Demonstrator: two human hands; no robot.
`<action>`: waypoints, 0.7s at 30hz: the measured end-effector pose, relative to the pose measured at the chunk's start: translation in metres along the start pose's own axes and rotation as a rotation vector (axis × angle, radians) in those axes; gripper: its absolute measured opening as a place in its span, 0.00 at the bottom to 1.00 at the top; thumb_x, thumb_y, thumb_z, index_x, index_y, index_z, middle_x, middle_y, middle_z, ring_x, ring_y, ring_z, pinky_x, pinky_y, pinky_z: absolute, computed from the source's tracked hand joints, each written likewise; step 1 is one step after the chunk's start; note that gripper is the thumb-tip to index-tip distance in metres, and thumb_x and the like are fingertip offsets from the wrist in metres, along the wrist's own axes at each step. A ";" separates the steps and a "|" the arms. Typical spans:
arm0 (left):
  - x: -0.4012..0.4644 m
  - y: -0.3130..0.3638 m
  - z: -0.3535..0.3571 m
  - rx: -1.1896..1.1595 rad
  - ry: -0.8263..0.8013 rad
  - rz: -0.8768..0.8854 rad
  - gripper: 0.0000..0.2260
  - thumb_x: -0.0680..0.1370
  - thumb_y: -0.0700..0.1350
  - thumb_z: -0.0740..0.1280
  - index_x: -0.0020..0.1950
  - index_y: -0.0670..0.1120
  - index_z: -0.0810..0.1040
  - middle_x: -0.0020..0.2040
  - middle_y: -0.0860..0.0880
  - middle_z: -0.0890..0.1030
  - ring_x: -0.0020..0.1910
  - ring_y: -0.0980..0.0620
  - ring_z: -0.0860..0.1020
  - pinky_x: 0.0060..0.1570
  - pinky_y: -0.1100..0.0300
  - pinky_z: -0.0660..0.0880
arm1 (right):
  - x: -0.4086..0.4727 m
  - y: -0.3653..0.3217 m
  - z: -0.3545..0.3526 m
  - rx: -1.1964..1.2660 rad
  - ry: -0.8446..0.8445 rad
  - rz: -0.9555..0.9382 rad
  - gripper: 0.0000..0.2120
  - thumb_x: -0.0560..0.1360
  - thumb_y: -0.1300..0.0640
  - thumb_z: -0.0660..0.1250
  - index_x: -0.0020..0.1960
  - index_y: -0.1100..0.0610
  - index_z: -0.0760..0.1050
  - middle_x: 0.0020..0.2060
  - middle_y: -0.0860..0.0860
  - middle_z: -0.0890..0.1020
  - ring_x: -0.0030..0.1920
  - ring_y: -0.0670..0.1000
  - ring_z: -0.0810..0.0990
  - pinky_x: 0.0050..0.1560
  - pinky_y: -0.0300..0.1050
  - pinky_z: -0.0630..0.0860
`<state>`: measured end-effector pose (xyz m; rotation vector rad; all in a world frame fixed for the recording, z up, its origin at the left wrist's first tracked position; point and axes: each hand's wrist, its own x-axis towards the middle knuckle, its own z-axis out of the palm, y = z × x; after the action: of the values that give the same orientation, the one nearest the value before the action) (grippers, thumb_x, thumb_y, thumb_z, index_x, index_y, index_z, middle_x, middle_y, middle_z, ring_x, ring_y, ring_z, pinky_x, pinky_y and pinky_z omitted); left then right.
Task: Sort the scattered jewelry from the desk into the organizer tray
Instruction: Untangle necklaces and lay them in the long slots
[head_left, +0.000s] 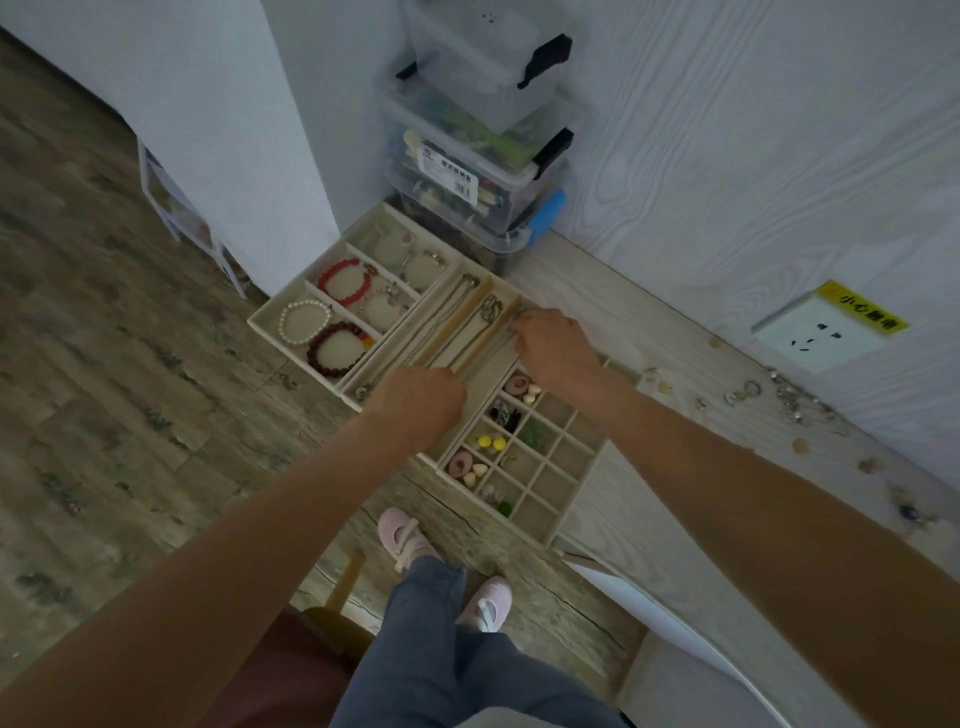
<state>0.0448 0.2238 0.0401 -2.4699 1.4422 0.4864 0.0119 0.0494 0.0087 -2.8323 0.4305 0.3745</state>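
Hands (553, 340) (421, 400) over necklace tray (467, 332), fingers hidden, loose jewelry (779, 395) on desk

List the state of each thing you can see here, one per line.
Left hand: fingers curled at the near end of the necklace tray.
Right hand: curled at its far end, on a chain.
Grid tray: partly filled.
Storage boxes: stacked, lids closed.
Loose jewelry: scattered on the desk.

Both bare forearms stretched from the lower corners toward frame centre. Left hand (422, 402) knuckles-up, fingers curled under. Right hand (553, 343) farther up, fingertips bent downward, grip hidden.
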 end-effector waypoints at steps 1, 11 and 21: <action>0.004 0.002 -0.004 -0.016 0.020 -0.005 0.11 0.81 0.43 0.56 0.57 0.45 0.76 0.51 0.47 0.77 0.46 0.48 0.79 0.39 0.58 0.70 | -0.003 0.003 -0.004 0.039 0.033 0.005 0.17 0.80 0.60 0.53 0.65 0.60 0.72 0.65 0.56 0.73 0.64 0.56 0.69 0.62 0.46 0.64; 0.049 0.079 -0.056 -0.171 0.273 0.100 0.13 0.81 0.48 0.55 0.60 0.44 0.72 0.55 0.45 0.73 0.55 0.46 0.75 0.48 0.54 0.71 | -0.078 0.093 -0.014 0.270 0.226 0.204 0.18 0.80 0.62 0.55 0.69 0.59 0.69 0.68 0.54 0.70 0.69 0.54 0.66 0.68 0.44 0.60; 0.140 0.225 -0.070 -0.164 0.159 0.477 0.20 0.78 0.41 0.60 0.71 0.44 0.66 0.69 0.45 0.69 0.67 0.47 0.68 0.61 0.53 0.69 | -0.169 0.231 0.005 0.257 0.287 0.666 0.19 0.79 0.63 0.55 0.70 0.60 0.66 0.68 0.59 0.68 0.68 0.57 0.65 0.65 0.48 0.63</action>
<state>-0.0766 -0.0219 0.0394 -2.3145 2.1521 0.5205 -0.2188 -0.1195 0.0052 -2.4228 1.3779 0.0148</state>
